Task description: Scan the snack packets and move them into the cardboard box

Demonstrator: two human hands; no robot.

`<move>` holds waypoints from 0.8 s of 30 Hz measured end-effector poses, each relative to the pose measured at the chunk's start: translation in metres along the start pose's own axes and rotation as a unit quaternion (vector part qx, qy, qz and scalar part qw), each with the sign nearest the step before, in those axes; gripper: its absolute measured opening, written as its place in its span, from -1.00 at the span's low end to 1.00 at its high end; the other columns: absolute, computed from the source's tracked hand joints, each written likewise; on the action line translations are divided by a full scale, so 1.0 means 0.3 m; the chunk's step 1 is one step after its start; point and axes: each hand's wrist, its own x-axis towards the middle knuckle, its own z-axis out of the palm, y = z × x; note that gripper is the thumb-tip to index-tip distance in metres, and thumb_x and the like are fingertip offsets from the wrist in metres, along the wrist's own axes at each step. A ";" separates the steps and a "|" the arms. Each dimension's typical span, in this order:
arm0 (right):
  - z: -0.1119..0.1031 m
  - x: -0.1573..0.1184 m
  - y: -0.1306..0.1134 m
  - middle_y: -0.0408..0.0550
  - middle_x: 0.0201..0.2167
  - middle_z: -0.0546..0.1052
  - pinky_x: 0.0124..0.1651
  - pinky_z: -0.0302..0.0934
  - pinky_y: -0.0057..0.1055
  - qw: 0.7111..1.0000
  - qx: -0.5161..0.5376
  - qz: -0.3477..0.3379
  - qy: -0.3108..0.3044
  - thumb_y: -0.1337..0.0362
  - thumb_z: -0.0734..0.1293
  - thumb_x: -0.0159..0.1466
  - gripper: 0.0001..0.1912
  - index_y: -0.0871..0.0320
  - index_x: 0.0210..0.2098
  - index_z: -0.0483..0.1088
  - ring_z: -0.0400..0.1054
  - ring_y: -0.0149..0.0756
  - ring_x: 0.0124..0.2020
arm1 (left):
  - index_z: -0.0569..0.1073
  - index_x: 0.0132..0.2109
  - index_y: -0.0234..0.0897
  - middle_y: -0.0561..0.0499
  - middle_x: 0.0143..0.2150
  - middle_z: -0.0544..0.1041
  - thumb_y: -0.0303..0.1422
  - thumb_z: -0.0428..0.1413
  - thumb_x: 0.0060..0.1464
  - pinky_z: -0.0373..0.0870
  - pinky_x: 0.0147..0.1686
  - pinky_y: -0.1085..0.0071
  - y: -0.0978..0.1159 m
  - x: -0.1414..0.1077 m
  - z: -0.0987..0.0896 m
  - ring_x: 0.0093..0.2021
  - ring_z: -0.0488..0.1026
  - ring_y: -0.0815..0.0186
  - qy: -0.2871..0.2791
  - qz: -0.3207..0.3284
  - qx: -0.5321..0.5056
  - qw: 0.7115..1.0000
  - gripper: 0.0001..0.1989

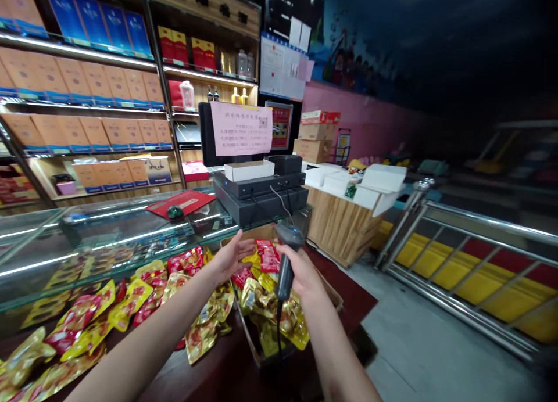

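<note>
My right hand [301, 272] grips a dark handheld barcode scanner [285, 271], its head tilted up and its cable hanging down. My left hand [231, 255] is empty, fingers apart and stretched toward the right, at the left rim of a cardboard box [246, 326]. Inside that box lie gold and yellow snack packets [279, 312]. A red snack packet [267, 255] lies between my hands near the scanner; whether a finger touches it I cannot tell. More gold, red and yellow packets [131, 303] are spread on the dark red surface to the left, partly hidden by my left forearm.
Behind the box stands a black cash drawer [261, 201] under a monitor bearing a pink paper sign [242, 129]. A glass counter [108, 230] runs along the left, with a red folder [181, 204] on it. Metal railing [471, 245] stands to the right, beyond grey floor.
</note>
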 end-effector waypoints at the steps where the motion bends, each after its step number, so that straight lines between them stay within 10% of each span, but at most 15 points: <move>1: -0.003 -0.003 0.001 -0.06 -0.38 0.56 -0.24 0.29 -0.41 1.000 -0.004 0.001 -0.005 0.28 0.43 -0.12 -0.69 0.20 -0.34 0.48 0.43 -0.25 -0.28 | 0.45 -0.02 -0.33 -0.24 0.15 0.34 0.07 -0.03 0.04 0.27 -0.01 0.22 0.001 -0.005 -0.011 0.20 0.19 0.06 0.002 0.008 0.000 1.000 -0.41; 15: 0.257 -0.157 0.165 -0.04 -0.18 0.55 -0.05 0.25 -0.37 0.984 -0.034 0.108 -0.140 0.28 0.44 -0.09 -0.70 0.14 -0.31 0.49 0.37 -0.18 -0.05 | 0.42 0.04 -0.28 -0.16 0.20 0.31 -0.06 -0.02 0.12 0.21 0.08 0.22 -0.033 -0.406 -0.395 0.24 0.14 0.14 0.107 0.066 -0.060 0.990 -0.52; 24: 0.330 -0.254 0.379 -0.09 -0.30 0.54 -0.04 0.18 -0.28 0.962 -0.230 0.006 -0.150 0.20 0.38 -0.03 -0.69 0.14 -0.26 0.44 0.38 -0.18 -0.19 | 0.38 -0.01 -0.39 -0.26 -0.01 0.45 -0.19 0.06 0.08 0.28 0.04 0.20 -0.305 -0.574 -0.415 0.04 0.39 0.12 0.124 -0.026 -0.242 0.962 -0.59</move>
